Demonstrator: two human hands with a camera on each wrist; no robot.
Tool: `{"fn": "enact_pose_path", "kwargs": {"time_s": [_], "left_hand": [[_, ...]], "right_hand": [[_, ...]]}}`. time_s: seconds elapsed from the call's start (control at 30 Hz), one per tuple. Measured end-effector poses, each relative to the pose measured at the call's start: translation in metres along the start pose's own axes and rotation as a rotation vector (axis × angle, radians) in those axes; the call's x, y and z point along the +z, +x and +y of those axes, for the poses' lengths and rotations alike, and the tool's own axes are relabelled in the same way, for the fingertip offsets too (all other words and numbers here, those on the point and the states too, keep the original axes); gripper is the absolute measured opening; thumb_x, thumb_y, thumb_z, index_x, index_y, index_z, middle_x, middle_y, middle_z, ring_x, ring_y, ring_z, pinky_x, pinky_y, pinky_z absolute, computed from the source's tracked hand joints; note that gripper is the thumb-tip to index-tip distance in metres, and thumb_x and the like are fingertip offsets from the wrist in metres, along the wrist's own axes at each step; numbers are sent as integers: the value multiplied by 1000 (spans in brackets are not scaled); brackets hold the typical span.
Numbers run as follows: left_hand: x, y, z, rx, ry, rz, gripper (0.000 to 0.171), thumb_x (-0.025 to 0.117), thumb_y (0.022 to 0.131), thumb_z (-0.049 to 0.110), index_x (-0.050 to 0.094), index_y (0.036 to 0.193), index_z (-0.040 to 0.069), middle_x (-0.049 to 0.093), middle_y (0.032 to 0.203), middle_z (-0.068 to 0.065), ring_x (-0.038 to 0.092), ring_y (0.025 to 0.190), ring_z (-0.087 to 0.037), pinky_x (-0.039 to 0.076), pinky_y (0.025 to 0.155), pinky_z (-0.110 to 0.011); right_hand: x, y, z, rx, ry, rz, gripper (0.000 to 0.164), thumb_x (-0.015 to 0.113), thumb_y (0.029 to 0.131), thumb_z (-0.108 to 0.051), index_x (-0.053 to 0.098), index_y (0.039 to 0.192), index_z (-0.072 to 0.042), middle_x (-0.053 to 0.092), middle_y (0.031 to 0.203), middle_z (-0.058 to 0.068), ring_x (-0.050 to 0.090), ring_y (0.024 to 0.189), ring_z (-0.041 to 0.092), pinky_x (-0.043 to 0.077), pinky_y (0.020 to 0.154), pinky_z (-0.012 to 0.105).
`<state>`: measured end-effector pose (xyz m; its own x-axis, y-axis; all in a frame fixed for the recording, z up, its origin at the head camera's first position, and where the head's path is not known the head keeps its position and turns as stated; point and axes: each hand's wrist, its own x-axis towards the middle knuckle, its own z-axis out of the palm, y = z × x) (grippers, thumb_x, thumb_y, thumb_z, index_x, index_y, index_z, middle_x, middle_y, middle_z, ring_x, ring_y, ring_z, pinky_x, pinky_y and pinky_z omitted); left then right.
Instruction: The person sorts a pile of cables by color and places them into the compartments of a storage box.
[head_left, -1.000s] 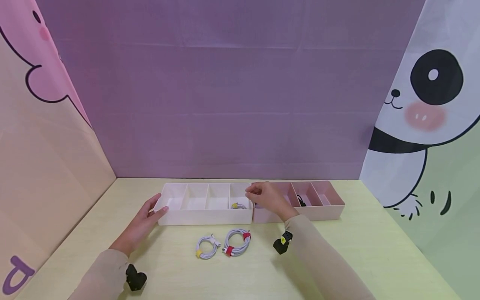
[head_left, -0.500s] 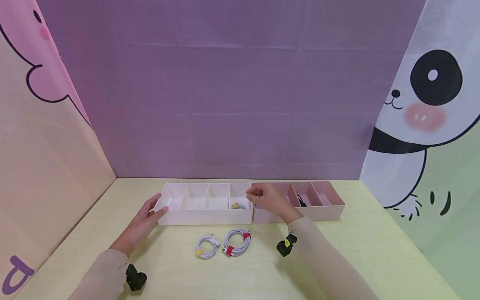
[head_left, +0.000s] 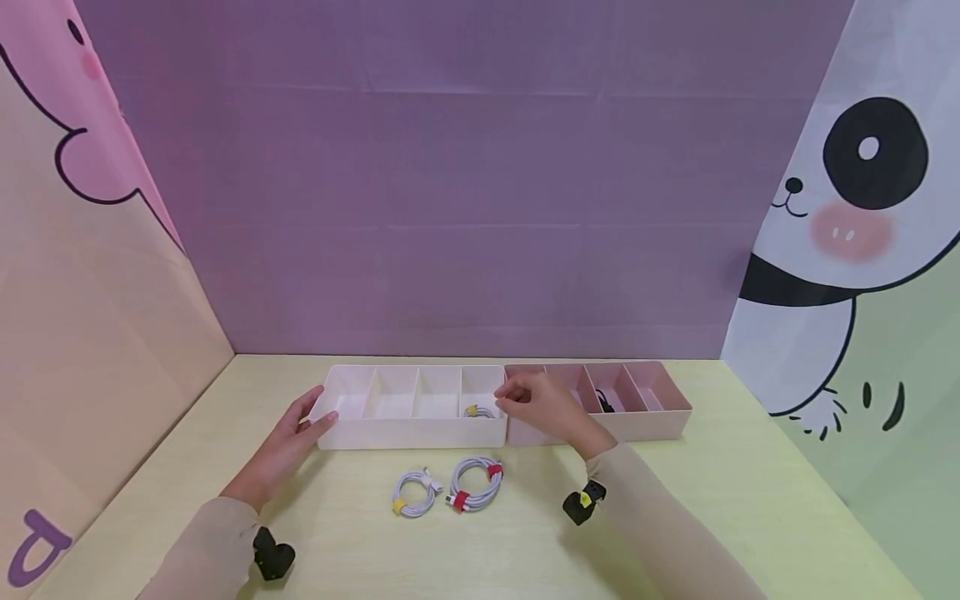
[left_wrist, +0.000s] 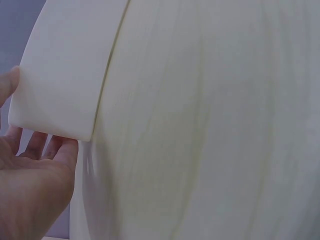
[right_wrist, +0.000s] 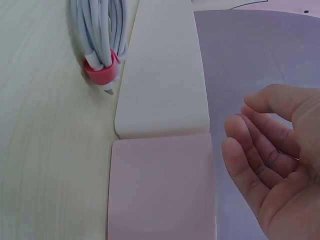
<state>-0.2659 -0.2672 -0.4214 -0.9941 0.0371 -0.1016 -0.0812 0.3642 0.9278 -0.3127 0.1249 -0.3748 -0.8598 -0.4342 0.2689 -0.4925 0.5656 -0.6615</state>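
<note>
My left hand (head_left: 277, 450) holds the left end of a white divided storage box (head_left: 412, 433). In the left wrist view, its thumb lies at the box's top edge and its fingertips rest against the end wall. My right hand (head_left: 551, 408) hovers over the seam between that box and a pink divided box (head_left: 645, 427), fingers loosely curled around nothing. A coiled cable (head_left: 477, 411) with a yellow tie sits in the white box's rightmost compartment. On the table in front lie two coiled white cables, a yellow-tied cable (head_left: 415, 493) and a red-tied cable (head_left: 476, 485).
Something black (head_left: 604, 402), apparently a cable, lies in a compartment of the pink box, which butts against the white box's right end. Behind the pale wooden table (head_left: 487, 558) stands a purple backdrop (head_left: 480, 192). Printed panels flank both sides.
My right hand has drifted slightly right, away from the white box's right compartment, and its forearm has shifted right. My left hand stays in place on the white box.
</note>
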Motion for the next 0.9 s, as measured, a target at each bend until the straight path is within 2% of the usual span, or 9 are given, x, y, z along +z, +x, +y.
{"fn": "enact_pose_path", "kwargs": {"time_s": [0.23, 0.6, 0.9], "left_hand": [[-1, 0, 1, -8, 7, -4, 92, 56, 100, 51, -4, 162, 20, -5, 166, -21, 9, 147, -49, 19, 116, -63], [-1, -2, 2, 3, 10, -12, 92, 56, 100, 51, -4, 162, 19, -6, 165, -21, 7, 147, -50, 18, 116, -63], [0, -2, 0, 19, 3, -12, 89, 56, 101, 47, -3, 162, 19, -5, 165, -21, 8, 147, -49, 20, 116, -61]], "right_hand": [[-1, -9, -6, 6, -7, -15, 7, 73, 92, -13, 75, 97, -8, 67, 84, -4, 58, 76, 12, 52, 69, 25], [2, -20, -5, 13, -8, -46, 4, 73, 93, -16, 75, 96, -14, 65, 82, -8, 57, 75, 13, 52, 64, 26], [7, -31, -1, -1, -35, -77, 6, 74, 93, -17, 75, 97, -14, 65, 83, -11, 57, 75, 12, 51, 66, 26]]}}
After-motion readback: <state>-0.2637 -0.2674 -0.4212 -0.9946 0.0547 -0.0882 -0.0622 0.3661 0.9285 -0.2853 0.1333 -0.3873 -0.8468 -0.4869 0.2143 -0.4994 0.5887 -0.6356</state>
